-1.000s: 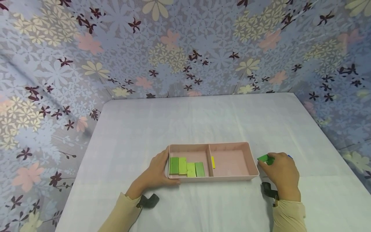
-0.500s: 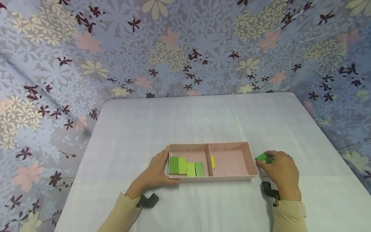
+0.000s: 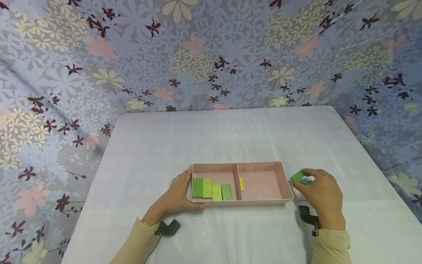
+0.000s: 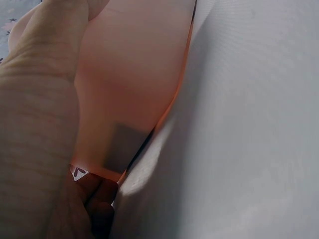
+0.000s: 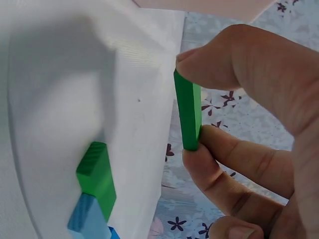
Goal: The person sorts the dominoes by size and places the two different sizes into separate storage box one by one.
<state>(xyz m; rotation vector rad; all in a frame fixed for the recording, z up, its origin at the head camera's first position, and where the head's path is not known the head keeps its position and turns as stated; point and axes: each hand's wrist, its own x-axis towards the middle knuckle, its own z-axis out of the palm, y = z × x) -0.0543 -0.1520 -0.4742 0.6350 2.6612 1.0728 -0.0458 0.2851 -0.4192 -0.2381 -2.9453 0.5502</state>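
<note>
My left hand point(image 3: 179, 191) grips the left end of a pink two-compartment box point(image 3: 263, 202), thumb along its front wall. Filling much of the left wrist view is the box's wall point(image 4: 134, 74). Just off the box's right end, my right hand point(image 3: 324, 194) pinches a green wooden block point(image 5: 188, 112) between thumb and fingertips. Below it in the right wrist view, a second green block point(image 5: 102, 181) lies on the white cloth against a light blue block point(image 5: 85, 215). The left compartment holds several green and lime blocks, among them a dark green one point(image 3: 197, 187).
A thin yellow piece point(image 3: 241, 184) shows beside the divider in the right compartment. White cloth covers the table point(image 3: 214, 139). Flowered fabric point(image 3: 211, 55) rises behind the table and at both sides. Black wrist mounts point(image 3: 169, 228) stick out from both sleeves.
My right hand has lifted the green block slightly up and to the left, away from the other green block, which shows more clearly beneath. The left hand and box stay nearly still.
</note>
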